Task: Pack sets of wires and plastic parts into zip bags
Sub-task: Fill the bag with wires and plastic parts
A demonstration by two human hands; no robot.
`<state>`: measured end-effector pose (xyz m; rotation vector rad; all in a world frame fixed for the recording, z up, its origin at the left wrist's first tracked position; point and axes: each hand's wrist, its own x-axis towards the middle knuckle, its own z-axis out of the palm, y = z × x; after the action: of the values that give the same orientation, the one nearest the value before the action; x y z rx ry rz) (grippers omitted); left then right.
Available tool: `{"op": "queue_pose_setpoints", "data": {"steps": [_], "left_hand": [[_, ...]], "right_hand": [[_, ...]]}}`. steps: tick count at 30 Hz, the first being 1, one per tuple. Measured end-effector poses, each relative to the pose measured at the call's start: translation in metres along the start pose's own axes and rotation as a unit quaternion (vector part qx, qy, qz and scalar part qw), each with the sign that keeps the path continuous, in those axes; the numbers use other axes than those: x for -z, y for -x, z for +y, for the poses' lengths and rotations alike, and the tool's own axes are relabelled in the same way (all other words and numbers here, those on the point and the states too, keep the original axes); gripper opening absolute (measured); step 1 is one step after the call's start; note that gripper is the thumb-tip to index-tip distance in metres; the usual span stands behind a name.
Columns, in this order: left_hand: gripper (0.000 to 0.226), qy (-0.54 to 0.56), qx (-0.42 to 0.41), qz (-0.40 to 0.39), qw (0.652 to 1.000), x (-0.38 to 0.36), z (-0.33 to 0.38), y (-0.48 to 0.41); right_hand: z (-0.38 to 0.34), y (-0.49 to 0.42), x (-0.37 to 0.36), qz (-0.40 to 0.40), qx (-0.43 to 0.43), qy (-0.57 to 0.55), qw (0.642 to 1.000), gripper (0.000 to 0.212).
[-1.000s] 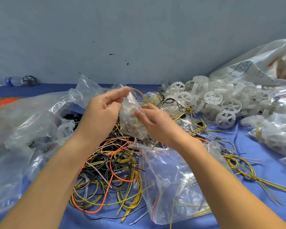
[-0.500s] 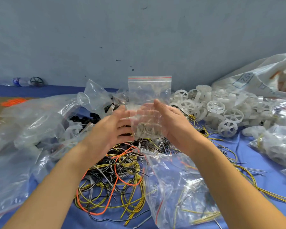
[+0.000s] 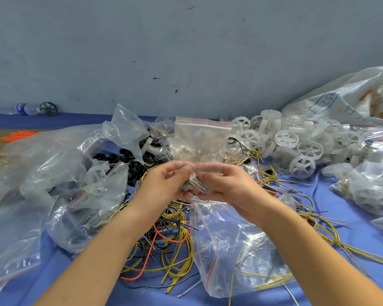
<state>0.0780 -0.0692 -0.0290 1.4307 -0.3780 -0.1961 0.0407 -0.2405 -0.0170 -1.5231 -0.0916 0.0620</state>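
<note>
Left hand [image 3: 164, 184]: fingers curled, thumb and fingertips pinching the lower left of the zip bag [image 3: 199, 140].
Right hand [image 3: 228, 186]: curled the same way, pinching the bag's lower right, fingertips nearly meeting the left's.
Zip bag: held upright above the bench [image 3: 352, 235], red-lined seal on top. Its contents are bunched low between the hands and too blurred to name. Whether the seal is closed cannot be told.
Wires [image 3: 175, 246]: a tangle of yellow, black and orange under the wrists.
Larger clear bag [image 3: 237, 250]: lies beneath the right forearm, yellow wires inside.
Black parts [image 3: 119, 157]: heaped left of the hands, among crumpled clear bags [image 3: 42, 162].
White plastic wheels [image 3: 296, 146]: piled right of the zip bag, by the wall.
Water bottle [image 3: 22, 108]: lies far left, a black wheel [image 3: 48, 108] just beside it.
</note>
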Motion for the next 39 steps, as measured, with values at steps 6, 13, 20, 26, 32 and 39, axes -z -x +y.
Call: {"op": "queue_pose_setpoints", "data": {"steps": [6, 13, 20, 26, 32, 39], "left_hand": [[0.019, 0.049, 0.056, -0.088, 0.993, -0.011, -0.001, 0.006], [0.015, 0.116, 0.064, -0.11, 0.985, -0.017, -0.002, 0.009], [0.026, 0.163, 0.104, -0.095, 0.976, -0.021, -0.002, 0.007], [0.03, 0.175, 0.114, -0.088, 0.974, -0.03, -0.006, 0.007], [0.013, 0.109, 0.031, -0.124, 0.986, -0.03, -0.01, 0.012], [0.014, -0.072, -0.084, -0.073, 0.991, -0.034, -0.007, 0.018]], "right_hand": [[0.001, 0.021, 0.015, 0.009, 0.014, -0.023, 1.0, 0.027], [-0.003, 0.036, 0.025, 0.032, 0.035, -0.007, 0.999, 0.03], [0.002, 0.045, 0.013, -0.004, 0.14, 0.16, 0.977, 0.026], [0.002, 0.041, 0.02, 0.045, 0.154, 0.085, 0.983, 0.017], [0.0, 0.039, 0.021, 0.115, 0.121, 0.048, 0.985, 0.012], [-0.004, 0.042, 0.033, 0.077, 0.003, -0.01, 0.997, 0.016]]}}
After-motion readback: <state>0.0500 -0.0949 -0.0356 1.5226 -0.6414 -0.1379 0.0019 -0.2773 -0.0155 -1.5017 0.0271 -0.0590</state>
